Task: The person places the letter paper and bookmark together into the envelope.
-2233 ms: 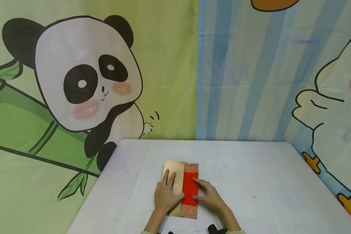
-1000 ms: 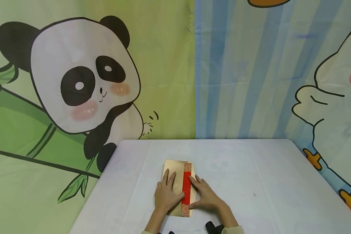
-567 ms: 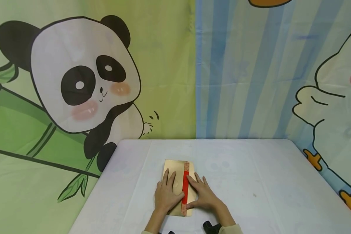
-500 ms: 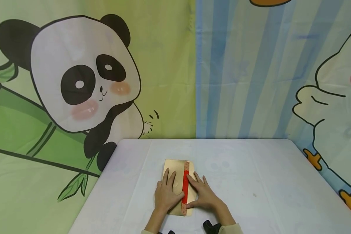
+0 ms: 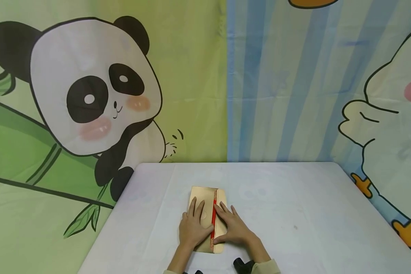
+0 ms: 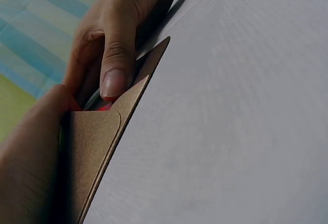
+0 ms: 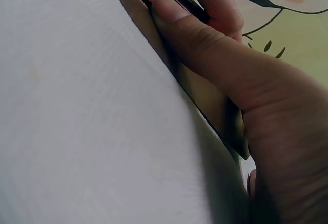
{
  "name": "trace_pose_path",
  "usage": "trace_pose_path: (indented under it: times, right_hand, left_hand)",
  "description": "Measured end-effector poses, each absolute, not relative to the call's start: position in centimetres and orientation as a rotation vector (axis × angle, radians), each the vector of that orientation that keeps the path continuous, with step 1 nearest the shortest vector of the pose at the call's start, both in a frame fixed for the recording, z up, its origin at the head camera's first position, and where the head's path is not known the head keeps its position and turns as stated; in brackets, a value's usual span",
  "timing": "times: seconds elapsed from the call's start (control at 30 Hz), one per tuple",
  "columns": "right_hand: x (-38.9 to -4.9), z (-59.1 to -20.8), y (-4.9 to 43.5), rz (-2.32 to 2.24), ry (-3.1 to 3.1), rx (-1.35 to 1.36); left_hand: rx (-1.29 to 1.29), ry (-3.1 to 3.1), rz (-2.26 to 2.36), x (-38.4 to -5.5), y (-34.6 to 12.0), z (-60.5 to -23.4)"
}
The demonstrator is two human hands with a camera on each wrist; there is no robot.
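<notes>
A tan-gold paper envelope (image 5: 204, 193) lies on the table, its mouth to the right and its flap (image 5: 221, 196) spread out flat. Only a thin strip of the red card (image 5: 214, 217) with patterned ends shows at the mouth; the rest is hidden inside. My left hand (image 5: 192, 229) rests on the envelope's body, fingers spread and thumb by the mouth. Over the flap, my right hand (image 5: 238, 229) touches the card's outer edge with fingertips and thumb. In the left wrist view, the right thumb (image 6: 114, 78) is beside the envelope's opening.
The white table (image 5: 287, 213) extends around the envelope. A black device (image 5: 243, 265) is at the right wrist. Behind the table hangs a curtain (image 5: 191, 83) printed with a panda and another cartoon animal.
My right hand has moved left, and the red card has slid left into the envelope, from a broad panel to a thin strip. The flap beneath has come into view. The left hand stays put.
</notes>
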State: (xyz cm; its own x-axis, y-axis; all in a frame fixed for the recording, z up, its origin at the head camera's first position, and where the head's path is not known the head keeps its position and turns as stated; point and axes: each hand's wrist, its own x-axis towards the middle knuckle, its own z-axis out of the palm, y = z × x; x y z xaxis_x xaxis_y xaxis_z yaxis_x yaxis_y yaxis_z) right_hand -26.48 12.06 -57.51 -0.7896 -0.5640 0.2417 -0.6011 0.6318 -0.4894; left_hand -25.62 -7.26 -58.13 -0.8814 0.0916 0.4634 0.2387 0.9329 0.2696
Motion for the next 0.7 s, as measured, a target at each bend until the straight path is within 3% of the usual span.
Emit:
trace_pose_path:
  times: [0.7]
  right_hand:
    - [-26.80, -57.93, 11.63, 0.833, -2.739, 0.980]
  left_hand:
    - [-0.238, -2.653, -0.451, -25.62, -7.25, -58.22]
